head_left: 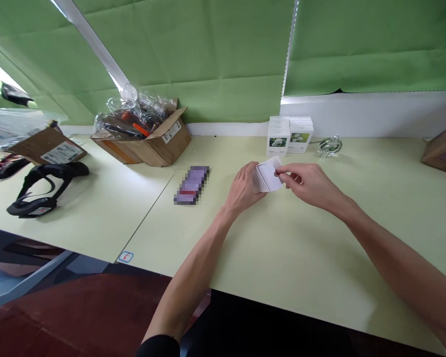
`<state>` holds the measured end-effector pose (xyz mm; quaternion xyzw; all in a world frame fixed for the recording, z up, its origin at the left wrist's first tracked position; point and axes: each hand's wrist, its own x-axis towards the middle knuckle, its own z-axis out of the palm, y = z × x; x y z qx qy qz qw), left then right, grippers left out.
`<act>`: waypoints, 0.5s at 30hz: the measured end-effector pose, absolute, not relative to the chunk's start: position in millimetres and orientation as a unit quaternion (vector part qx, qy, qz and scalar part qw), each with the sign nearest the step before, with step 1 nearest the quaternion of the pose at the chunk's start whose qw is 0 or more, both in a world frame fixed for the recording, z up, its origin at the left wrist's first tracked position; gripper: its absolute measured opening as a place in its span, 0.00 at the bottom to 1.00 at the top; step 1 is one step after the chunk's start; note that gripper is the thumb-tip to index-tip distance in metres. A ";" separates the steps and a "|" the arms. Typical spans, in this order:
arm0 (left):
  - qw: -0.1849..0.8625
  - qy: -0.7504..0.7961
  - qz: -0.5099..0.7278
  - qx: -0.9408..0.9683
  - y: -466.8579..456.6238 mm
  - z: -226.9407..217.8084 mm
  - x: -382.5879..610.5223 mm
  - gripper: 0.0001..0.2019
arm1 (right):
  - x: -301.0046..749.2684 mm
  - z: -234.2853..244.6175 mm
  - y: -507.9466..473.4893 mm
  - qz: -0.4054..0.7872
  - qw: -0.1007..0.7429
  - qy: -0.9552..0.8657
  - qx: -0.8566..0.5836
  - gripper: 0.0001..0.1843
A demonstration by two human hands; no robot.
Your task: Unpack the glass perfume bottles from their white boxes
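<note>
Both my hands hold a small white box (268, 175) just above the pale green table (282, 248), near its middle. My left hand (243, 188) wraps the box's left side with curled fingers. My right hand (307, 183) pinches the box's right top edge between thumb and fingers. Behind the box, by the wall, stand two white boxes with flower pictures (289, 135).
A blurred-out flat purple object (192, 185) lies left of my hands. An open cardboard box with clear bags and tools (144, 133) sits at the back left. A black headset-like frame (40, 187) lies far left. A clear crumpled wrapper (330, 146) and a wooden box (444, 148) are on the right.
</note>
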<state>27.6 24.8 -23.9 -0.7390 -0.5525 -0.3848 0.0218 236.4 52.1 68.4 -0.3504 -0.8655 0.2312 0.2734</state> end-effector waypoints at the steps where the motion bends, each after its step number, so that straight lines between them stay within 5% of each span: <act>1: 0.022 -0.552 -0.386 -0.739 24.9 -24.0 27.3 0.38 | 235.4 66.5 53.5 0.237 0.288 -0.856 -0.359 0.15; 9: 0.041 -0.544 -0.365 -0.754 24.4 -24.6 29.3 0.39 | 228.7 55.8 52.7 0.184 0.265 -0.871 -0.371 0.08; 15: 0.061 -0.561 -0.360 -0.743 25.2 -26.1 29.0 0.39 | 219.9 51.3 43.5 0.154 0.266 -0.859 -0.410 0.12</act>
